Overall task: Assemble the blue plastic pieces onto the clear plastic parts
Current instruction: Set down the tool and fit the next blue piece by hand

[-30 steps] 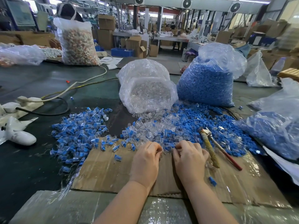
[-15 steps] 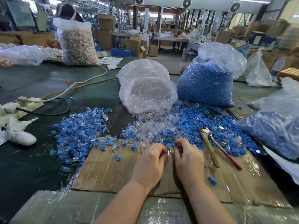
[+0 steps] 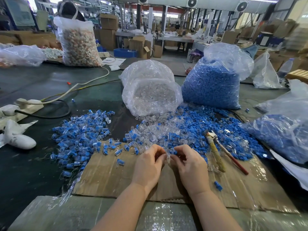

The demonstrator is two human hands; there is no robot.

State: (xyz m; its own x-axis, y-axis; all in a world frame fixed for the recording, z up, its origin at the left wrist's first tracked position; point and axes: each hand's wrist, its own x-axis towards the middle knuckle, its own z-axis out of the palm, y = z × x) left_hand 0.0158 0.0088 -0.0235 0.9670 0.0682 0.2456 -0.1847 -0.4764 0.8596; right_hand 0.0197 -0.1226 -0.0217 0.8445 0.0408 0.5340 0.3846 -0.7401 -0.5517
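Above the cardboard point(image 3: 106, 177), left hand point(image 3: 147, 165) and right hand point(image 3: 191, 167) pinch one clear part point(image 3: 168, 157) together.

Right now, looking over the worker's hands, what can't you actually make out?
- Head view: whether the blue piece is seated in the clear part; fingers of the left hand and right hand cover the joint.
- Contents of the far bag: too small.
- Right-side bag: cut off by the edge.
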